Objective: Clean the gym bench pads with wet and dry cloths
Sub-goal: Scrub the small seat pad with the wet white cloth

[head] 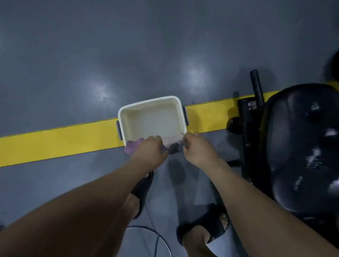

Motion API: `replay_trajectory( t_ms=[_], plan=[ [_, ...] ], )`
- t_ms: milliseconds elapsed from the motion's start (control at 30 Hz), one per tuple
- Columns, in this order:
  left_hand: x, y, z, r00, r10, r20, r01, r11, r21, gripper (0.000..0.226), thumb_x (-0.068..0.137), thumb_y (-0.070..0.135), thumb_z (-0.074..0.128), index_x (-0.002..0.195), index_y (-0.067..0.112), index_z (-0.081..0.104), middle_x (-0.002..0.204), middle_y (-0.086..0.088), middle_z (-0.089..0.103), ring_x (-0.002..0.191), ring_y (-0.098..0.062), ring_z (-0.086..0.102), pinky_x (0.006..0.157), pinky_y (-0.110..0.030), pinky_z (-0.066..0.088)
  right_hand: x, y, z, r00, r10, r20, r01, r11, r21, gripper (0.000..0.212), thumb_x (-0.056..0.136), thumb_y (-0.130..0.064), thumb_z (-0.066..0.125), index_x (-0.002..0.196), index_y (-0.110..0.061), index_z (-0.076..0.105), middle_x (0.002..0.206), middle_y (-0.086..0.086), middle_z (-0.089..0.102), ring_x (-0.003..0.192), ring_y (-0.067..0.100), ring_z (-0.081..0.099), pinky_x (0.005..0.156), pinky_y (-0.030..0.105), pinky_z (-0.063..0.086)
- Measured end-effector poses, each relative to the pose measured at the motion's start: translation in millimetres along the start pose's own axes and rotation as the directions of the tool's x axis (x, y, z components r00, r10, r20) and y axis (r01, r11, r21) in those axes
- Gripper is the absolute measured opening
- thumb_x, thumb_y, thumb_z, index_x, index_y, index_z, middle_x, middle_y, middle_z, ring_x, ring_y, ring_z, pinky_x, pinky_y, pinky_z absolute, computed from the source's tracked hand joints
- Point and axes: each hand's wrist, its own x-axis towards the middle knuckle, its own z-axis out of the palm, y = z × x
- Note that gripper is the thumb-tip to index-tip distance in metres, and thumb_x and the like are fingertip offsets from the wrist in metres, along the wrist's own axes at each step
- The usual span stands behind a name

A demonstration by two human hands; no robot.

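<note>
A white plastic tub [125, 113] with grey side handles stands on the floor across a yellow line. Over its near rim, my left hand [150, 149] and my right hand [198, 149] both grip a pinkish-purple cloth [172, 141], stretched or twisted between them. One purple end of the cloth sticks out to the left of my left hand. The black gym bench pad [305, 146] lies at the right, shiny with pale streaks on it.
The black bench frame [249, 122] with a handle bar stands between tub and pad. My feet in black sandals [208, 221] are on the grey floor below the hands. A thin cable loop [156, 246] lies by my feet. The yellow floor stripe [53, 140] runs leftward.
</note>
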Motion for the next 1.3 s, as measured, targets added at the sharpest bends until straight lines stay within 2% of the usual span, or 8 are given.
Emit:
replay_trajectory(
  t_ms=[167, 367, 667, 767, 867, 1000, 1133, 1300],
  plan=[
    [71.1, -3.8, 56.5, 0.999, 0.024, -0.038, -0.02, 0.993, 0.118, 0.043, 0.096, 0.034, 0.059, 0.132, 0.011, 0.053, 0.13, -0.011, 0.051, 0.125, -0.032, 0.049, 0.096, -0.044, 0.042, 70.2, 38.4, 67.8, 0.999, -0.036, -0.041, 0.034, 0.997, -0.069, 0.032, 0.096, -0.018, 0.052, 0.128, -0.024, 0.053, 0.119, 0.014, 0.047, 0.101, 0.039, 0.056, 0.083, 0.046, 0.054],
    [96.8, -16.0, 65.9, 0.976, 0.216, 0.015, -0.214, 0.956, 0.198, 0.026, 0.097, 0.026, 0.055, 0.106, 0.005, 0.068, 0.107, -0.018, 0.06, 0.105, -0.037, 0.058, 0.086, -0.04, 0.045, 85.7, 54.9, 86.8, 0.979, -0.131, -0.156, 0.111, 0.985, -0.13, 0.014, 0.097, -0.016, 0.052, 0.108, -0.011, 0.061, 0.104, 0.014, 0.05, 0.087, 0.039, 0.057, 0.067, 0.041, 0.048],
    [17.4, 29.4, -79.8, 0.993, 0.077, -0.091, -0.107, 0.912, -0.396, 0.031, 0.07, 0.045, 0.058, 0.067, 0.015, 0.066, 0.067, 0.002, 0.071, 0.059, -0.008, 0.057, 0.056, -0.023, 0.041, 19.1, -13.8, -42.6, 0.938, -0.102, -0.333, 0.236, 0.889, 0.391, 0.012, 0.084, -0.02, 0.071, 0.08, -0.012, 0.062, 0.085, 0.001, 0.059, 0.076, 0.02, 0.055, 0.065, 0.033, 0.042],
    [-14.3, 44.0, -117.0, 0.987, 0.079, -0.138, -0.153, 0.716, -0.681, 0.023, 0.079, 0.026, 0.048, 0.064, 0.015, 0.061, 0.062, 0.007, 0.068, 0.065, -0.017, 0.053, 0.071, -0.031, 0.046, -9.3, -54.4, -79.2, 0.924, -0.012, -0.383, 0.224, 0.827, 0.515, 0.025, 0.082, -0.025, 0.073, 0.072, -0.015, 0.051, 0.071, 0.004, 0.061, 0.061, 0.02, 0.051, 0.055, 0.032, 0.042],
    [-37.7, 52.9, -134.6, 0.978, 0.182, -0.102, -0.166, 0.377, -0.911, 0.042, 0.083, -0.002, 0.033, 0.073, 0.008, 0.073, 0.091, -0.01, 0.076, 0.088, -0.026, 0.066, 0.091, -0.041, 0.055, -34.8, -88.1, -92.4, 0.879, 0.034, -0.476, 0.269, 0.788, 0.553, 0.021, 0.082, -0.026, 0.071, 0.078, -0.014, 0.053, 0.078, 0.007, 0.066, 0.063, 0.016, 0.053, 0.052, 0.022, 0.04],
    [-63.3, 55.3, -145.8, 0.992, 0.089, -0.095, -0.095, -0.001, -0.995, 0.021, 0.096, 0.019, 0.042, 0.092, 0.012, 0.061, 0.072, -0.012, 0.063, 0.073, -0.026, 0.061, 0.072, -0.037, 0.052, -72.5, -123.3, -89.3, 0.902, -0.144, -0.408, 0.342, 0.815, 0.468, 0.021, 0.089, -0.01, 0.056, 0.092, -0.028, 0.068, 0.093, -0.008, 0.07, 0.085, 0.007, 0.065, 0.065, 0.015, 0.045],
    [-54.3, 30.1, -135.9, 0.991, 0.021, -0.131, -0.133, 0.171, -0.976, 0.03, 0.106, 0.032, 0.047, 0.107, 0.006, 0.061, 0.072, -0.01, 0.058, 0.064, -0.022, 0.059, 0.058, -0.031, 0.056, -94.5, -130.4, -81.5, 0.907, -0.22, -0.359, 0.334, 0.895, 0.295, 0.054, 0.083, 0.002, 0.037, 0.112, -0.025, 0.074, 0.114, 0.003, 0.061, 0.107, 0.021, 0.057, 0.095, 0.027, 0.044],
    [-27.6, 1.8, -117.2, 0.976, -0.08, -0.203, -0.129, 0.539, -0.832, 0.035, 0.104, 0.032, 0.054, 0.078, 0.011, 0.064, 0.063, -0.004, 0.044, 0.05, -0.02, 0.038, 0.052, -0.025, 0.036, -99.3, -102.5, -54.9, 0.914, 0.101, -0.392, 0.109, 0.871, 0.479, 0.035, 0.089, -0.006, 0.048, 0.091, -0.028, 0.074, 0.09, -0.008, 0.071, 0.077, 0.013, 0.067, 0.067, 0.021, 0.05]
  ],
)
